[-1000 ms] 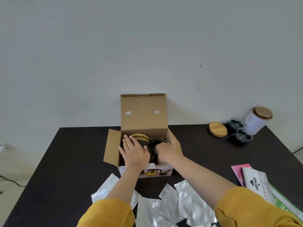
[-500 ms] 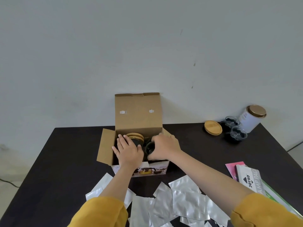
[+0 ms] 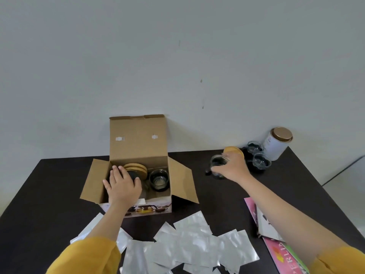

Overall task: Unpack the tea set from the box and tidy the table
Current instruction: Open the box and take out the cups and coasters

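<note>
1. Your right hand grips a glass cup from above, right of the box, near the wooden lid.
2. Your left hand lies flat and spread inside the box, covering something dark you can't make out.
3. One more cup sits in the box.
4. Silver packets lie in front.

left hand hides box contents, packets cropped
</note>
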The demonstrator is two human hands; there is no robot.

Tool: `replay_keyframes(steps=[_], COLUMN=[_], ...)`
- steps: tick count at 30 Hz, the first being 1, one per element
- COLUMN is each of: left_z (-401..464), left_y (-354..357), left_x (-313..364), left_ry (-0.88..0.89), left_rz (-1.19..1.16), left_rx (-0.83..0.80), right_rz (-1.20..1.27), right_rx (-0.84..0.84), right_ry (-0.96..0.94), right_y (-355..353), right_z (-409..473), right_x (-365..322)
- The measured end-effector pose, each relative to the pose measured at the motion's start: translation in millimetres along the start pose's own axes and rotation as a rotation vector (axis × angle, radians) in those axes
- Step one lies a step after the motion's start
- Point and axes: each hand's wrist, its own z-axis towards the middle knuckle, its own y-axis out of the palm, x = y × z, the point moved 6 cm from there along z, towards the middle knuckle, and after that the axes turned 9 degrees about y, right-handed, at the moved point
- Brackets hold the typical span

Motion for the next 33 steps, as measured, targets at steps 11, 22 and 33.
replay_keyframes(steps=[11, 22, 33], left_z=[0, 2, 1], left_y=[2, 1, -1], left_x=[-1, -1, -1], left_ry=[-0.029, -0.043, -0.037], left_rz=[0.101, 0.121, 0.086], left_rx=[0.040, 0.062, 0.070], right_rz=[-0.099, -0.079, -0.200], right_rx=[0.134, 0.162, 0.211], right_ry=[0.486, 0.499, 0.452], right_y=[-66, -63, -67], right_z=[79, 94, 73], right_x=[197, 213, 182])
